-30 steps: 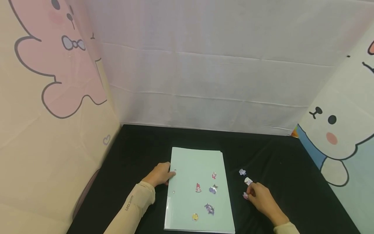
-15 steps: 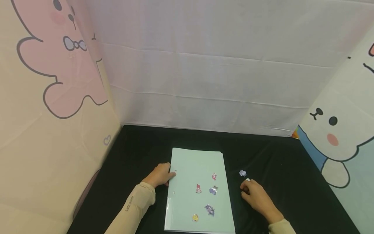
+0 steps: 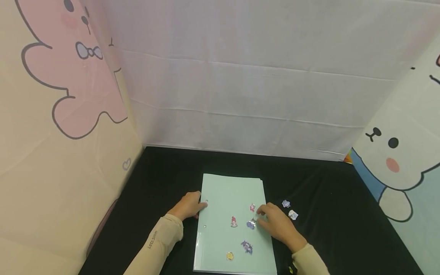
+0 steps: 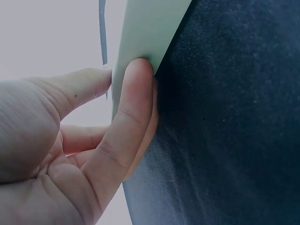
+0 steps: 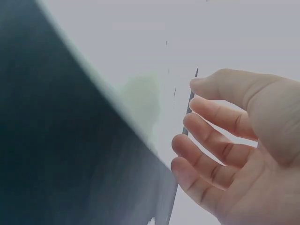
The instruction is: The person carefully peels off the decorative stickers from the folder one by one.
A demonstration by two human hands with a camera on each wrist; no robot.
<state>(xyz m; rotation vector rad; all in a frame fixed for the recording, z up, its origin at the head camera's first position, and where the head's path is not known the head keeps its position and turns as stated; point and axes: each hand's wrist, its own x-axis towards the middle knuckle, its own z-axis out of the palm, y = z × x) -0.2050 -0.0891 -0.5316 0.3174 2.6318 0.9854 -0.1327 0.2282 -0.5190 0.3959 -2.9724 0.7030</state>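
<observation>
My left hand (image 3: 187,206) grips the left edge of a mint-green folder (image 3: 223,191), with the thumb on top. In the left wrist view the folder's edge (image 4: 145,33) lies between thumb and fingers. My right hand (image 3: 276,223) is over the folder's right side, thumb and index finger pinched close together; the small pink sticker between them is hidden. Near its fingertips are a pink sticker (image 3: 252,207) and a purple-silver sticker (image 3: 251,224). Another pink sticker (image 3: 233,222), a purple sticker (image 3: 246,246) and a yellow sticker (image 3: 230,256) lie on the folder.
Right of the folder, a bluish sticker (image 3: 286,204) and a whitish sticker (image 3: 293,214) lie on the black tablecloth (image 3: 330,198). A pale cloth wall (image 3: 240,95) stands behind, with printed cloths on both sides.
My right hand has moved left from the loose stickers to above the folder. The pink sticker it touched has gone from its place on the cloth. My left hand stays put.
</observation>
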